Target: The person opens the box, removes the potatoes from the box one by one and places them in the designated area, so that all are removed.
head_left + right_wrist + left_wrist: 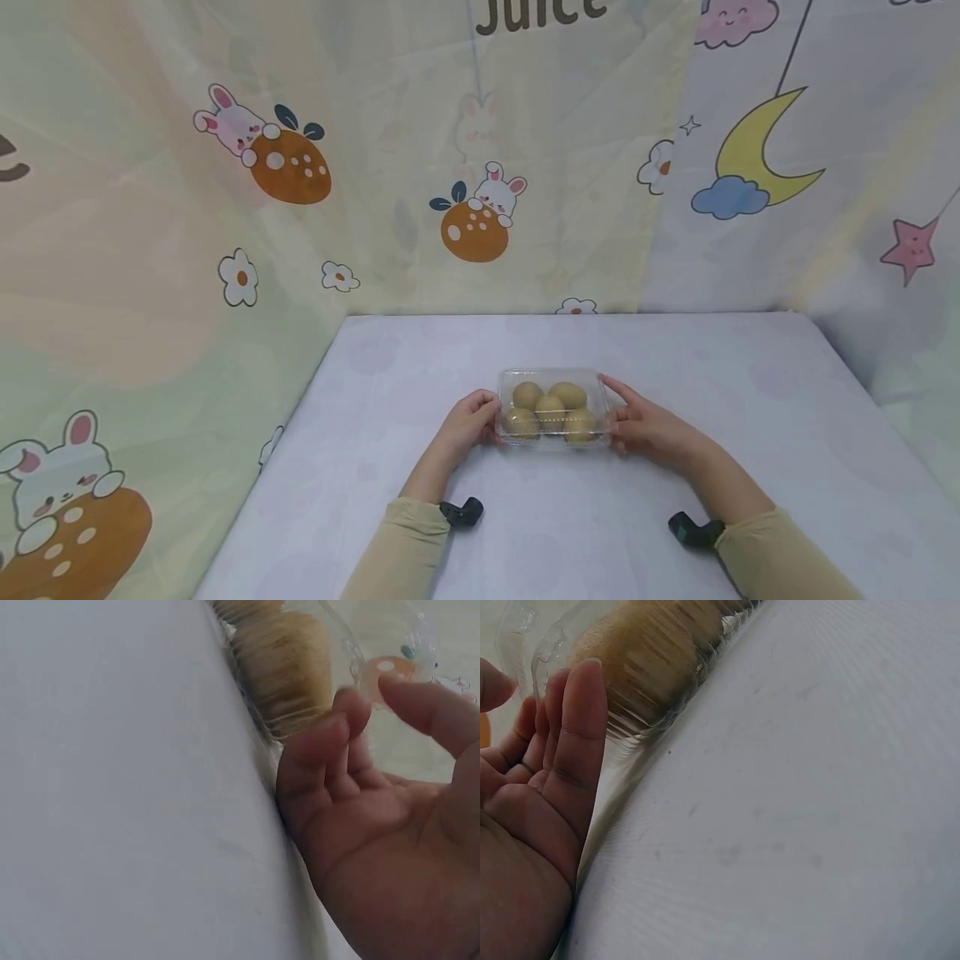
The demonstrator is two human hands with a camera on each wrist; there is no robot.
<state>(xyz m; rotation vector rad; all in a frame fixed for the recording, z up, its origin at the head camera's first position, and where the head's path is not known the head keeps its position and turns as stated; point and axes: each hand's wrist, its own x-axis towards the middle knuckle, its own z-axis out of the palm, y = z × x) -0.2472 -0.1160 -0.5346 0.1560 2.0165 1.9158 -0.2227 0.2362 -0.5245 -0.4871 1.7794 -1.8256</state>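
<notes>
A clear plastic box [552, 408] sits on the table with several rounded yellow-brown fruits or potatoes [568, 395] inside; their exact kind cannot be told. At its left end my left hand [471, 423] holds the side, with fingertips against the plastic in the left wrist view. My right hand [648, 432] holds the opposite end. One finger reaches to the far right corner, while the others bend against the side. In the right wrist view, the curled fingers [309, 754] stand beside the box's end wall, near one yellow-brown piece [281, 671].
The table [570, 533] has a pale cloth over it. Behind stands a cloth backdrop [390, 233] printed with rabbits, flowers and a moon, which continues along both sides. A black strapped device [462, 513] is on the left wrist, another [696, 531] on the right.
</notes>
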